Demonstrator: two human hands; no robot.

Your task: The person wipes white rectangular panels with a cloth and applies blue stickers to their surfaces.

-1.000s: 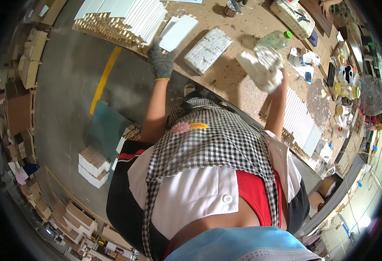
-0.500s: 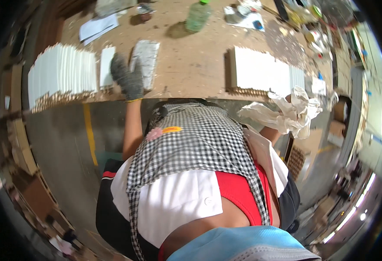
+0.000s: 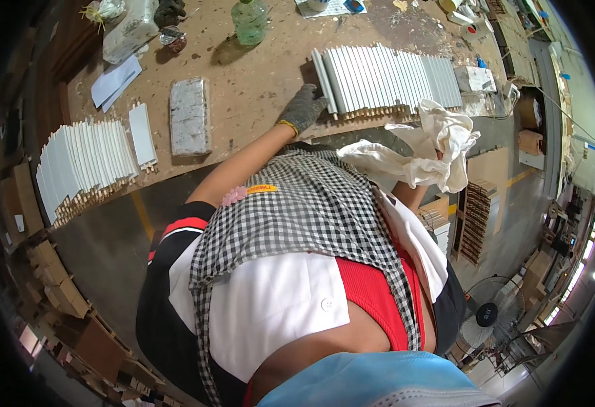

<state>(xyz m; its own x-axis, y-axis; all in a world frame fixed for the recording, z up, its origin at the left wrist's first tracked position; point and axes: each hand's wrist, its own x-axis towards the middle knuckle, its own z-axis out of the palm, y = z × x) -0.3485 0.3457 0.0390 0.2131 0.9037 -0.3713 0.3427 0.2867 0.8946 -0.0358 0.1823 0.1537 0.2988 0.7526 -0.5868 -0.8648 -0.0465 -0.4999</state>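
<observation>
My left hand, in a dark grey knit glove, is at the left end of the right-hand row of white strips. Its fingers close on the near part of the outermost white strip, which stands slightly apart from the row; the fingertips are partly hidden. A crumpled white cloth hangs over my right hand beyond the table's front edge. The cloth covers most of that hand's fingers. On the left of the table stands another row of white strips, with a single white strip beside it.
A paint-spattered white block lies between the rows. Farther back are white papers, a greenish bottle, a small jar and a wrapped white block. A small white box sits right of the row. A fan stands behind me.
My left hand has moved right, from beside the single strip and block on the left to the right-hand row. The outermost strip there now stands apart. The cloth stays at my right hand.
</observation>
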